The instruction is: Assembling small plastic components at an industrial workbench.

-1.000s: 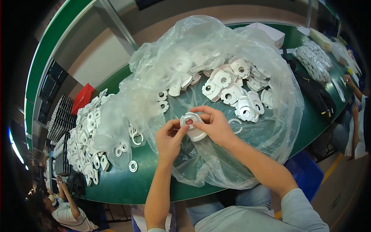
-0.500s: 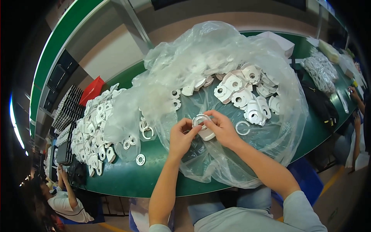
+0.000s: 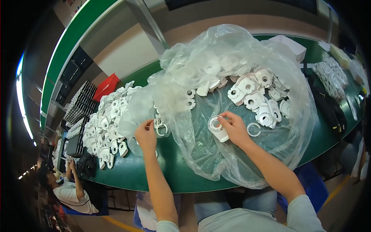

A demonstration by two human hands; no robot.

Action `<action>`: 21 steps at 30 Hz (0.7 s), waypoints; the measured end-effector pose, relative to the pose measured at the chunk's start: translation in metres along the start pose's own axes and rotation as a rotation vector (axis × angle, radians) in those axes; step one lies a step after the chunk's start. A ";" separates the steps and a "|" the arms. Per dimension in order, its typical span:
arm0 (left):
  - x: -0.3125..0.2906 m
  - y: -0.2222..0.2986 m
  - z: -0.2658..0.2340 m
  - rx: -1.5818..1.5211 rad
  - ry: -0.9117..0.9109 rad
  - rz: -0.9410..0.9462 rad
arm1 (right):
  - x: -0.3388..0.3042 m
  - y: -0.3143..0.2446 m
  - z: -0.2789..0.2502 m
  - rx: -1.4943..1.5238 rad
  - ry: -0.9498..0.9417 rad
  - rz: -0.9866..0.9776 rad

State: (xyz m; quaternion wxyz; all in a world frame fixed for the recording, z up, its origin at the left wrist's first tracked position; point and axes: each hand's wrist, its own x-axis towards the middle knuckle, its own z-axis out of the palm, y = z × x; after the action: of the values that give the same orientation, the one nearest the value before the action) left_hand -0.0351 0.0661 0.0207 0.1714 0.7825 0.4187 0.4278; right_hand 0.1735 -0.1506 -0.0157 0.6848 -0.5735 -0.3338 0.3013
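My right hand [image 3: 234, 129] grips a white plastic part [image 3: 221, 135] with a round ringed opening, held above the clear plastic bag. Thumb and fingers pinch it at its right edge. My left hand [image 3: 146, 137] is off to the left over the table, its fingers curled down where small white rings lay. Whatever is between those fingers is hidden. Close to its right side are several white open rings [image 3: 160, 127] under the bag's edge. Another open ring [image 3: 254, 129] lies right of my right hand, on the bag.
The spread clear bag [image 3: 193, 154] covers much of the green table [image 3: 127, 170]. Similar white parts [image 3: 247, 92] lie inside it, and a heap [image 3: 104, 127] stands at the left. A red bin [image 3: 106, 87] and stacked black trays [image 3: 81, 102] sit beyond. A person [image 3: 73, 191] works at far left.
My left hand has let go of the white part and moved left to the small rings. My right hand alone keeps the part. The whole view has shifted slightly.
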 end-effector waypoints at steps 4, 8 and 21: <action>0.001 -0.033 0.010 0.129 -0.102 0.081 | 0.000 0.000 0.000 -0.090 -0.026 0.010; -0.001 -0.035 0.017 0.237 -0.076 0.102 | 0.000 -0.004 -0.001 0.011 -0.031 0.035; 0.006 -0.037 0.001 -0.350 0.276 -0.078 | 0.004 0.004 -0.005 0.041 -0.070 0.072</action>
State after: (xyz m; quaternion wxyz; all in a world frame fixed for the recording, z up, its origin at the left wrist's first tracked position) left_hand -0.0511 0.0932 -0.0002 0.2623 0.6581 0.3876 0.5898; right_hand 0.1795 -0.1499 -0.0202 0.6729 -0.5602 -0.3305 0.3524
